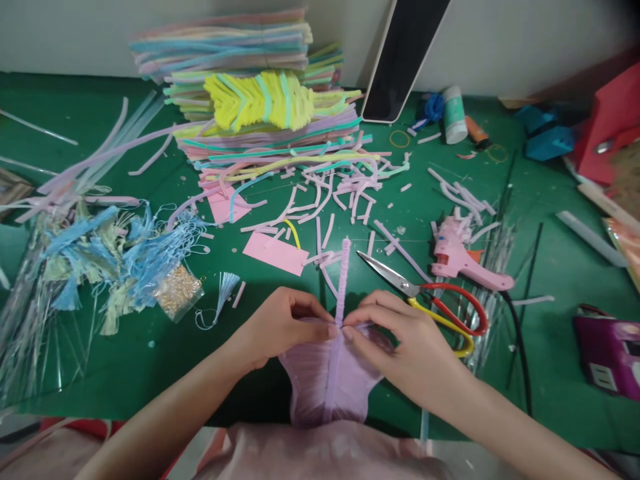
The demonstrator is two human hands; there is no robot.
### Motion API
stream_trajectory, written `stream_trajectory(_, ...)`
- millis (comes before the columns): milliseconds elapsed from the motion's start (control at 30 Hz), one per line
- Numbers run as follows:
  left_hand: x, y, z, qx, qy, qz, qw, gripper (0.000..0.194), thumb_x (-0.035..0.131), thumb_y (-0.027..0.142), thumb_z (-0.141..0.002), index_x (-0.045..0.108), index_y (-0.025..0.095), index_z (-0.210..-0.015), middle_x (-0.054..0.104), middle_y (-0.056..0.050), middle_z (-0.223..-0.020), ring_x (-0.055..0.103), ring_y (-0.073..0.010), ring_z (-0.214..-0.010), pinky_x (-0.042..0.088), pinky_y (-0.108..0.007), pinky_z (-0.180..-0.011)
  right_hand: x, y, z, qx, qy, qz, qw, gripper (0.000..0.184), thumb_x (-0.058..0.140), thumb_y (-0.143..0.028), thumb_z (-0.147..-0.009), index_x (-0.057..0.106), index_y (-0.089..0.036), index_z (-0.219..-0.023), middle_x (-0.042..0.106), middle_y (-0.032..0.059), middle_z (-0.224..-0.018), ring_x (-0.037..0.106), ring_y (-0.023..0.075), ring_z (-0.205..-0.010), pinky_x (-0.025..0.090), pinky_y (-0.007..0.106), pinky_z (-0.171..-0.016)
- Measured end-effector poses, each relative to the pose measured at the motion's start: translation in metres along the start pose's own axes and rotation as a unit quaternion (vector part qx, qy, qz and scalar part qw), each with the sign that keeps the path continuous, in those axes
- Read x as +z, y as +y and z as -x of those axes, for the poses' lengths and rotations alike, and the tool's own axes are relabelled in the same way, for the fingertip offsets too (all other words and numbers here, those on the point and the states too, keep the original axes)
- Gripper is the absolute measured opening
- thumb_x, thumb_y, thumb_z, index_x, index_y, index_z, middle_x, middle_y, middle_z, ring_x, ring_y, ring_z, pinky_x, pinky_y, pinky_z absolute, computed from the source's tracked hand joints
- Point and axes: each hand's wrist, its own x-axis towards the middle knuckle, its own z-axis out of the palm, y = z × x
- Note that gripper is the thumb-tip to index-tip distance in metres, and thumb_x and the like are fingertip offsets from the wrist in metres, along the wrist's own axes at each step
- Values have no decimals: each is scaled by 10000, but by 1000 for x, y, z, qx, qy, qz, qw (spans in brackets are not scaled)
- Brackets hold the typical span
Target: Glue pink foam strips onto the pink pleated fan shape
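- Head view: lilac sheer fabric piece with rounded lobes and fuzzy edging (353, 383) sits at the table's near edge, front of the wearer's body, centre bottom.
- Lilac fuzzy strip (332, 377) runs down its middle; tightly coiled lilac fuzzy stem (344, 270) sticks out from its top, pointing away from the wearer.
- Left hand (286, 325): narrow pinch, thumb and forefinger on the piece where the stem meets the fabric.
- Right hand (410, 333): narrow pinch too, same joint, opposite side; fingertips of both hands nearly meet.
- Metal scissors with red and yellow handles (411, 289): just beside right hand, blades pointing to the stem, apart from it. Contact with the hand: cannot tell.
- Pink plastic glue gun with black cord (453, 260): beyond the scissors, right.
- Pink paper rectangle (275, 253): left of stem, well short of touching; short lilac fuzzy offcuts (329, 231) scattered around and beyond.
- Light-blue thread tassel (227, 293), clear bag of gold-coloured beads (177, 290), heap of blue and pale-green tassels (143, 253): left, in that order outward.
- Yellow fuzzy-stem bundle with mint stripes (240, 100): far side, on multicoloured fuzzy stems (225, 50).
- All on green tabletop (425, 203).
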Motion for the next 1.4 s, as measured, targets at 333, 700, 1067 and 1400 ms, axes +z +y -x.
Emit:
stream_trajectory(333,7,-5,2,5,53,-24,998,79,748,186,-637,740,173,-714,713,-2,-706,612,-147,-693,457,-244,-681,4,-2,-2,36,-7,-30,999,111,576,-148,-817,659,-209,-777,612,11,-773,577,123,-652,460,248,-563)
stream_trajectory(700,3,-4,4,8,19,-121,992,173,732,285,-670,754,159,-786,710,-14,-737,609,-180,-718,429,-251,-651,5,-1,-4,51,-35,-34,998,111,580,-158,-818,665,-214,-772,620,4,-764,575,119,-626,454,248,-550)
stream_trajectory(1067,16,-4,4,29,61,-166,984,229,691,348,-688,737,154,-802,634,9,-665,525,-147,-639,376,-241,-592,-20,-1,-13,-159,14,129,979,146,575,-140,-825,684,-231,-860,524,58,-910,518,188,-871,495,339,-717)
stream_trajectory(1400,21,-5,12,66,98,-220,968,201,643,339,-737,736,163,-765,591,15,-612,458,-114,-578,347,-210,-521,-6,-6,-1,-117,28,142,982,127,565,-140,-855,676,-200,-862,497,81,-979,466,212,-939,487,383,-777)
